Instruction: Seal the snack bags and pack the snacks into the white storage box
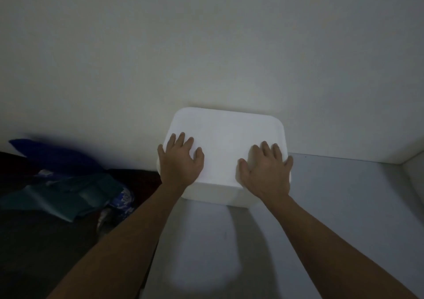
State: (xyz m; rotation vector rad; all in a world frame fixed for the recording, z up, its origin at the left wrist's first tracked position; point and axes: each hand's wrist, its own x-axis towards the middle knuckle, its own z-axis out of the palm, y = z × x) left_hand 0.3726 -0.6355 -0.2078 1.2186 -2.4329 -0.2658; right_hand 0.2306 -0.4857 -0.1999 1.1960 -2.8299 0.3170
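The white storage box [226, 136] stands against the wall on a pale grey surface, with its white lid on top. My left hand [180, 161] lies flat on the lid's left side with its fingers spread. My right hand [267, 170] lies flat on the lid's right side, fingers also spread. Neither hand holds anything. No snack bags are visible; the inside of the box is hidden by the lid.
The pale grey surface [321, 207] runs toward me and to the right, ending at a wall corner on the far right. To the left, on a dark area, lie teal and blue fabrics [68, 197] and a dark blue cushion [46, 152]. The scene is dim.
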